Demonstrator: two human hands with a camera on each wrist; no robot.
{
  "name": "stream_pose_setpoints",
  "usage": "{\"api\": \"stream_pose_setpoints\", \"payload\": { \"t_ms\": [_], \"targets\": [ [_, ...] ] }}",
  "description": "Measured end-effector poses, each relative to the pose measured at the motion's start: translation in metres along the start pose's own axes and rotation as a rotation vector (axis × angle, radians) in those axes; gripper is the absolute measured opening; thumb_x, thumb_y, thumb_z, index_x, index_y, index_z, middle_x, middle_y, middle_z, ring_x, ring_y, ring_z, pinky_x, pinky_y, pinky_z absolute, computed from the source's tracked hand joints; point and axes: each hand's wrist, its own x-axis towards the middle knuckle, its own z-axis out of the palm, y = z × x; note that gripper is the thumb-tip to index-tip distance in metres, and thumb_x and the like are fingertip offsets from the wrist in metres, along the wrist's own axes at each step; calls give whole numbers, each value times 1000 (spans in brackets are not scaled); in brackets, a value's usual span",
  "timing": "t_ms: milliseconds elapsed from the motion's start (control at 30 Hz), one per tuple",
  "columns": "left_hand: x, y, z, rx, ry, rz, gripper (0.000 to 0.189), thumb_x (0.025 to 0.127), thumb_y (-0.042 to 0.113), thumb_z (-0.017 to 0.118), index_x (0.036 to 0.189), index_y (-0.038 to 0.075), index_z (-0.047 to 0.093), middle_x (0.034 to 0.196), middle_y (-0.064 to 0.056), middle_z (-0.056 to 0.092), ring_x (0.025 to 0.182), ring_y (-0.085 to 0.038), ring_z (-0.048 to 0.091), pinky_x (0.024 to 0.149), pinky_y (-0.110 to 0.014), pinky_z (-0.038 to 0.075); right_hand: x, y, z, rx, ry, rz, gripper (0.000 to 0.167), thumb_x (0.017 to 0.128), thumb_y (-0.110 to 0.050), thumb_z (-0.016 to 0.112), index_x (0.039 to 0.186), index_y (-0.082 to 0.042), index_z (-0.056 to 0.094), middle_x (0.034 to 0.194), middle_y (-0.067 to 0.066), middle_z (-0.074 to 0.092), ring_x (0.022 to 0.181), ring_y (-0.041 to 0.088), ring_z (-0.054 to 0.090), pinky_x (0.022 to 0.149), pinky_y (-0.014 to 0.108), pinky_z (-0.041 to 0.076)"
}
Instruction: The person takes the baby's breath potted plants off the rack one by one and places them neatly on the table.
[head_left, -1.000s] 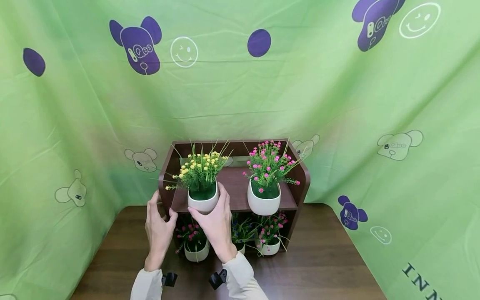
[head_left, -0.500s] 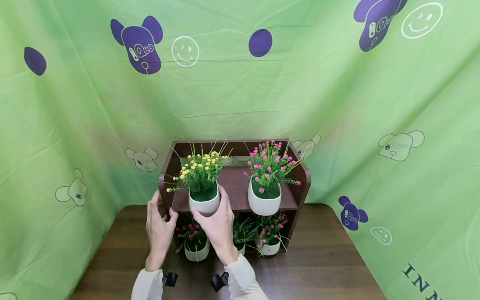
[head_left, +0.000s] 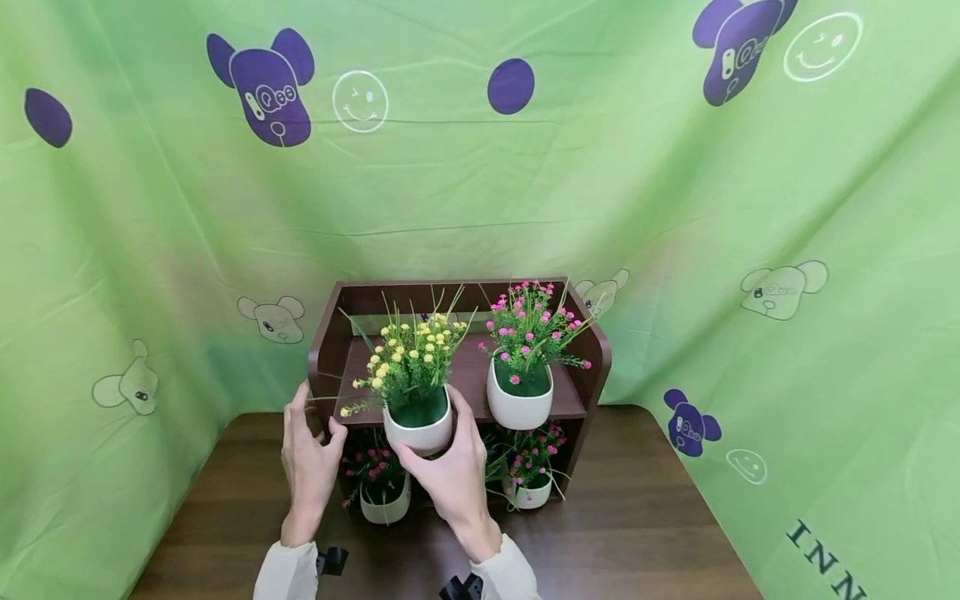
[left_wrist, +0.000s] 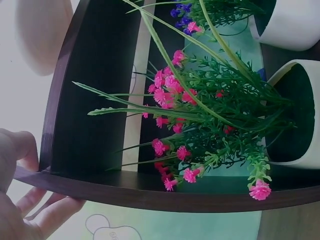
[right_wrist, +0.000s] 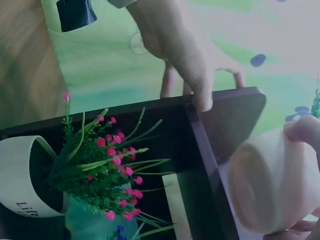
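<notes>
My right hand [head_left: 450, 483] grips a white flowerpot [head_left: 418, 435] of artificial yellow flowers [head_left: 416, 346], thumb on the near side and fingers around the right. This pot hangs in front of the upper board's front edge, tilted; its underside shows in the right wrist view. At the left end of a dark brown two-tier shelf [head_left: 322, 350], my left hand [head_left: 309, 462] holds the side panel. In the left wrist view its thumb lies at the board's edge and its fingers reach along the panel's outer face.
A white pot [head_left: 519, 407] of pink flowers stands on the upper board's right half. Below, another pink-flowered pot [head_left: 387, 505] stands at left, and one more pot [head_left: 529, 497] at right. The shelf stands on a brown wooden table [head_left: 637, 517] before a green printed cloth [head_left: 435, 200].
The yellow-flowered pot has come off the upper board, toward me and slightly to the right, in my right hand. My left hand has stayed on the shelf's side. The head view has shifted slightly.
</notes>
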Motion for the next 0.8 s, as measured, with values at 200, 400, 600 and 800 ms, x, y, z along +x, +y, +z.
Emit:
{"api": "stream_pose_setpoints", "payload": {
  "t_ms": [200,400,600,800],
  "targets": [
    [1,0,-2,6,-6,-19,74,84,-10,64,154,9,47,120,-25,60,94,-39,66,66,-44,62,-9,-5,-20,36,-37,16,93,68,-16,98,150,-15,54,139,5,65,119,20,67,96,38,59],
    [0,0,-1,-5,-17,-18,75,84,-10,62,154,10,46,120,-24,60,95,-37,65,66,-50,62,-23,-5,-40,13,-55,20,96,64,-14,100,149,-15,55,138,6,65,119,22,67,96,36,59],
    [0,1,-1,-4,-19,-14,75,84,-11,63,154,10,47,118,-24,60,99,-35,65,68,-41,63,-42,-2,-64,-16,-68,64,97,61,-13,102,146,-12,57,135,9,67,113,18,69,92,28,59],
    [0,3,-2,-20,-17,-8,74,85,-12,62,154,10,46,120,-24,59,100,-33,65,71,-19,57,-56,3,-85,-54,-78,21,92,56,-8,104,136,-6,60,132,13,69,111,17,70,90,22,58]
  ]
}}
